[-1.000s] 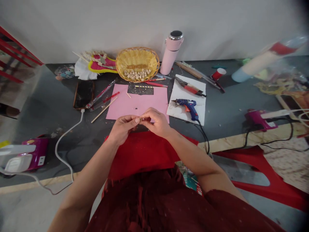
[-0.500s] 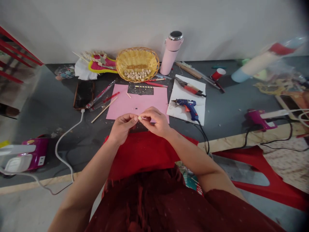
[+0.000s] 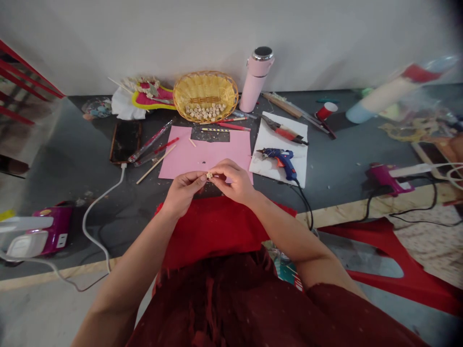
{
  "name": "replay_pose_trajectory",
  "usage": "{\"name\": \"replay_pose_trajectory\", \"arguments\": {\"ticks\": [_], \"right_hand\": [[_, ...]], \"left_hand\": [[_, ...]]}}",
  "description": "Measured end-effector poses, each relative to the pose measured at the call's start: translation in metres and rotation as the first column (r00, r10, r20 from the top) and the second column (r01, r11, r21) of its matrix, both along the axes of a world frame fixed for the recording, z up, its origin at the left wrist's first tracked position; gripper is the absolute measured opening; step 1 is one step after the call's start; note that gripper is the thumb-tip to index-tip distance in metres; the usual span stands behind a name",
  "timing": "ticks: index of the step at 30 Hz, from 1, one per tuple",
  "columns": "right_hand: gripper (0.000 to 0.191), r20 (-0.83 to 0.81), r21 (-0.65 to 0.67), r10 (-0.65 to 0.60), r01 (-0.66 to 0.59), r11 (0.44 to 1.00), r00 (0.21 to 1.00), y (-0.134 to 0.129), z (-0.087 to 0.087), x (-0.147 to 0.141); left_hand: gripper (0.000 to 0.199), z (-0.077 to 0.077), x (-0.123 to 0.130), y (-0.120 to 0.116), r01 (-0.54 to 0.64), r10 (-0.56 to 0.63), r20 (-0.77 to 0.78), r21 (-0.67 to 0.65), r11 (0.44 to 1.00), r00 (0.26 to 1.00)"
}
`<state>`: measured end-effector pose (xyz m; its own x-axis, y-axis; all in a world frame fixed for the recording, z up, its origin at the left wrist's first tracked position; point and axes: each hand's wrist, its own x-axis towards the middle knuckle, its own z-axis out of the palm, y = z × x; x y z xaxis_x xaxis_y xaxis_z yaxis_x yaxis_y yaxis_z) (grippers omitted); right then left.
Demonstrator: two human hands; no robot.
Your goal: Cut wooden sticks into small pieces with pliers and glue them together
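Observation:
Between the fingertips of both hands is a small pale piece (image 3: 209, 176), over the near edge of a pink sheet (image 3: 173, 159). My left hand (image 3: 185, 190) pinches it from the left, and my right hand (image 3: 233, 182) grips it from the right. A red cloth (image 3: 217, 226) lies below my hands. Beyond the sheet, a yellow wicker basket (image 3: 204, 89) holds several small pale pieces (image 3: 206, 112). To the right, a blue glue gun (image 3: 282, 158) and red-handled pliers (image 3: 285, 132) rest on a white sheet (image 3: 262, 166).
A pink flask (image 3: 253, 84) stands right of the basket. At the left are a phone (image 3: 126, 140) with a white cable (image 3: 87, 221) and a thin wooden stick (image 3: 155, 165). A red spool (image 3: 326, 111) and part of a person's hand (image 3: 456, 149) are farther right.
The small piece has turned between my fingertips, showing a different, bumpy-looking side. More of the other person's hand shows at the right edge.

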<state>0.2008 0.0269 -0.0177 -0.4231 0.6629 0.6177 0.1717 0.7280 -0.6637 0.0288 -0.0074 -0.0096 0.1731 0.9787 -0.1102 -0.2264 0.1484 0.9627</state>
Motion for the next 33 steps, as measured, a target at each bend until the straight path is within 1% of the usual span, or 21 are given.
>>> {"name": "replay_pose_trajectory", "arguments": {"ticks": [7, 14, 26, 33], "right_hand": [[0.017, 0.023, 0.033, -0.031, 0.030, 0.999, 0.999, 0.0007, -0.0004, 0.0005], [0.019, 0.025, 0.032, -0.028, 0.027, 0.999, 0.999, 0.0012, -0.0033, 0.0013], [0.019, 0.045, 0.030, -0.025, 0.024, 0.999, 0.999, 0.0004, -0.0043, 0.0007], [0.019, 0.082, 0.022, 0.010, -0.012, 1.000, 0.997, -0.0006, -0.0063, -0.0004]], "left_hand": [[0.017, -0.0010, 0.0018, -0.0010, -0.048, 0.049, 0.020, -0.031, 0.998, 0.999], [0.014, -0.0025, 0.0027, -0.0005, -0.050, 0.050, -0.004, 0.009, 0.999, 0.999], [0.016, -0.0017, 0.0009, -0.0001, -0.053, 0.053, 0.002, -0.047, 0.997, 0.999], [0.011, 0.0001, 0.0014, 0.0009, -0.068, 0.070, 0.026, -0.082, 0.994, 0.997]]}}
